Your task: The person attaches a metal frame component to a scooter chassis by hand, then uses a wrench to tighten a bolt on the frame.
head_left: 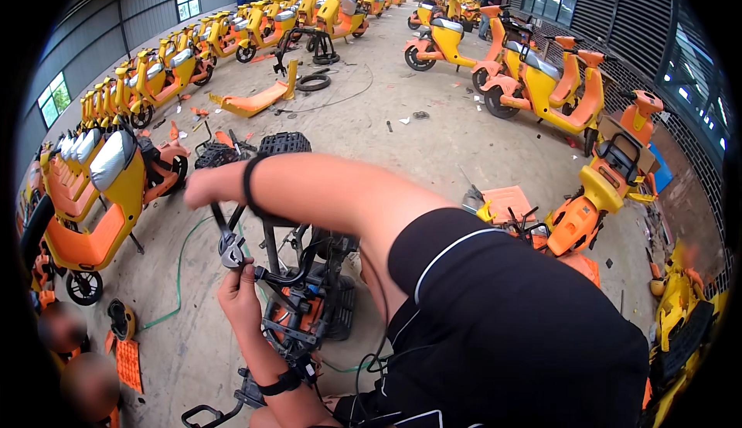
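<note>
A silver adjustable wrench [230,251] stands at the end of a black tube on a bare scooter frame [309,289]. My right arm reaches across from the right, and my right hand [204,186], somewhat blurred, is closed around the upper end of the wrench handle. From below, my left hand [239,295] pinches at the wrench's jaw, thumb and fingers pressed together beside the tube end. What sits inside the jaw is hidden. The frame is stripped of panels, with cables and an orange part [292,321] inside it. A black wristband [280,382] circles my left wrist.
Yellow-orange scooters [108,196] line the left side, and more scooters [541,80] stand at right. Ahead lie a loose yellow panel [259,102] and a black tyre [313,82]. A green hose [179,281] runs over the floor. Orange parts [129,366] lie at lower left.
</note>
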`<state>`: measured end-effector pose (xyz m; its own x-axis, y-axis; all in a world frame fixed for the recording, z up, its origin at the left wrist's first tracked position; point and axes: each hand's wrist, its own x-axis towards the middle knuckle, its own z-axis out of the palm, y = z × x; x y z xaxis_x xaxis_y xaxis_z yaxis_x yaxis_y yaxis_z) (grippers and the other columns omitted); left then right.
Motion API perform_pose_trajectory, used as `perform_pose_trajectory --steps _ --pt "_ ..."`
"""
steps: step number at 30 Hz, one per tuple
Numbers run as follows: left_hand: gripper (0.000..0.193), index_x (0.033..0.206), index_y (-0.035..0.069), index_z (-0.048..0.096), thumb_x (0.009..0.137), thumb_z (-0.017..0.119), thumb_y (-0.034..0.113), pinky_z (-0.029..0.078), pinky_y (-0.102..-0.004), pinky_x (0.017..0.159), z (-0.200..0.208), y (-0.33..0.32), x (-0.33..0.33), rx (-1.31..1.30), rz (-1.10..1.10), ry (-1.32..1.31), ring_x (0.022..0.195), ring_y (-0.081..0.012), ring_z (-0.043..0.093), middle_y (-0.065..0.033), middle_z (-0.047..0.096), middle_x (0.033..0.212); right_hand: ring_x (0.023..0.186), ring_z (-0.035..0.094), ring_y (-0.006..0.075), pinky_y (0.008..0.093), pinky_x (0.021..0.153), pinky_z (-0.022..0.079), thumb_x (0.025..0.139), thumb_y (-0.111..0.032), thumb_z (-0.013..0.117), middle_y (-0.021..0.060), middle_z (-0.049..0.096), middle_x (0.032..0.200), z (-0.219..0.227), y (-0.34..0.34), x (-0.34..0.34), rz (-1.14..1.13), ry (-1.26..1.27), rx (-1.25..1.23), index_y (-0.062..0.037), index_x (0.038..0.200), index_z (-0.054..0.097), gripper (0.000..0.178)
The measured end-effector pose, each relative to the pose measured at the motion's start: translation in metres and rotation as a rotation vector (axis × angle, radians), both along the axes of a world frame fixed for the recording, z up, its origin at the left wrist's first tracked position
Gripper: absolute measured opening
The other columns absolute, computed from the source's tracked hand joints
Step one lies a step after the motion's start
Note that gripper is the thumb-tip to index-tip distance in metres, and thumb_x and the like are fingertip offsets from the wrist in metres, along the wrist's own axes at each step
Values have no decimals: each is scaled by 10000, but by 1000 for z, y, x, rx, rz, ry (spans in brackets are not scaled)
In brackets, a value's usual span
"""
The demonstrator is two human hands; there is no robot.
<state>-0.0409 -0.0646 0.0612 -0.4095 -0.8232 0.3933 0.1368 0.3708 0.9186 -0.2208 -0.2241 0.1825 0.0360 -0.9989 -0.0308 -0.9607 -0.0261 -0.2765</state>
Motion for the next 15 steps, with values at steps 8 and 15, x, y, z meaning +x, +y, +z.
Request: perform_pose_trajectory --steps 8,15 --pt "147 1015 -48 685 952 562 2 474 -247 722 -58 -32 -4 -118 122 177 797 -93 604 -20 685 866 1124 631 293 460 942 495 839 -265 645 169 672 1244 -33 27 212 574 141 345 -42 1246 674 465" --pt "169 1034 -47 688 941 553 -8 475 -241 721 -41 -22 -9 96 28 181 794 -94 611 -26 694 878 965 705 232 364 787 556 805 -278 768 72 735 1064 -33 242 226 1242 914 88 -151 1022 745 252"
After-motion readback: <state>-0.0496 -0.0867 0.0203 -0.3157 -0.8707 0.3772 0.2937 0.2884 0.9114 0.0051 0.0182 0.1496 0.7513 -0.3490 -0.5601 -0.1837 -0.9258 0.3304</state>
